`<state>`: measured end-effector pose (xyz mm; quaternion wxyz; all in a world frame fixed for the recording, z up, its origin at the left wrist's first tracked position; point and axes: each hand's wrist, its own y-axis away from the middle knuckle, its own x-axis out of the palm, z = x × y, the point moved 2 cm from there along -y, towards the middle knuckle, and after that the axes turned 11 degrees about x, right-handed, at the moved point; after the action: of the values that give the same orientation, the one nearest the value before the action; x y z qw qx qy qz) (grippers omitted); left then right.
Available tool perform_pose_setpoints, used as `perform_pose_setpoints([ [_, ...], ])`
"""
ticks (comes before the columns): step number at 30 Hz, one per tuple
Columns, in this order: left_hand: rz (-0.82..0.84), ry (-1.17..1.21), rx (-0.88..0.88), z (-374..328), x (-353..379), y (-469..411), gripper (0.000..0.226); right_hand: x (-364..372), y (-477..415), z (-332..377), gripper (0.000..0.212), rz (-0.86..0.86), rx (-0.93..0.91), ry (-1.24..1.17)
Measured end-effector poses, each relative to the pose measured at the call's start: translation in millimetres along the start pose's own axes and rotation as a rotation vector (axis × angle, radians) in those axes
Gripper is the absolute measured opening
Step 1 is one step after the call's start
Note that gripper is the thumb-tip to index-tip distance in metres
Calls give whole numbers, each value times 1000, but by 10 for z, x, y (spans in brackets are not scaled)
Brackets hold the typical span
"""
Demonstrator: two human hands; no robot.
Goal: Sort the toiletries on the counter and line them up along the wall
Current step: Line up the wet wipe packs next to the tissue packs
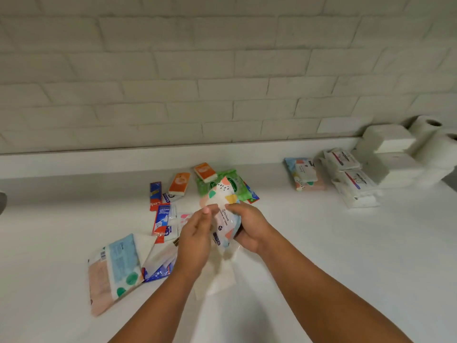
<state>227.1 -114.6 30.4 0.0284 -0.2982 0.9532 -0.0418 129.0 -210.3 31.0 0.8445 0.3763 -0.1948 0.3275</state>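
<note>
Above the middle of the white counter I hold a patterned wet-wipes pack. My right hand grips its right side, and my left hand touches its left edge with fingers nearly straight. Loose items lie around: a green wipes pack, two orange tissue packs, red-and-blue toothpaste tubes, a large pastel wipes pack at the left. Along the wall at the right sit another patterned wipes pack, white wipes packs, folded tissue stacks and toilet paper rolls.
A pale brick wall rises behind a low white ledge. A blue-and-white packet lies under my left wrist, and a clear wrapper lies beneath my hands. A dark object shows at the left edge.
</note>
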Motion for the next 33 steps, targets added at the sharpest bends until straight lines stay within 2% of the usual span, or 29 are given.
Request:
perform_pose_setpoints([
  [2,-26,-72,25,2,154,-7,15,-219,92,103,37,-8,-26,-64],
  [4,-48,-130,55,20,355,-31,19,-427,214,218,37,-27,-51,-111],
  [7,-55,-112,-13,70,612,-72,34,-685,372,350,38,-3,-91,-143],
  [9,-3,-24,-113,109,827,-94,40,-870,470,456,37,-11,-115,-134],
  [11,87,26,-167,117,1052,-103,33,-1076,538,557,33,-51,-137,-107],
  [14,150,107,-207,90,1383,-149,26,-1432,585,708,30,-152,-162,-47],
  [18,112,188,-278,101,1748,-246,22,-1774,669,902,27,-237,-128,151],
  [21,134,111,-279,131,2020,-353,29,-2057,709,1083,31,-236,-131,295],
  [24,198,-259,-120,103,2225,-570,68,-2312,717,1364,34,-276,-165,530],
  [26,235,-550,134,-24,2361,-774,100,-2438,730,1624,34,-305,-171,802],
  [27,276,-681,272,-116,2445,-874,107,-2470,738,1764,35,-307,-158,958],
  [29,472,-896,444,-316,2646,-1064,103,-2472,752,2035,32,-289,-117,1301],
  [31,743,-995,374,-402,2827,-1231,83,-2394,733,2266,25,-253,-120,1624],
  [33,885,-1000,245,-395,2926,-1350,57,-2303,697,2469,30,-257,-167,1872],
])
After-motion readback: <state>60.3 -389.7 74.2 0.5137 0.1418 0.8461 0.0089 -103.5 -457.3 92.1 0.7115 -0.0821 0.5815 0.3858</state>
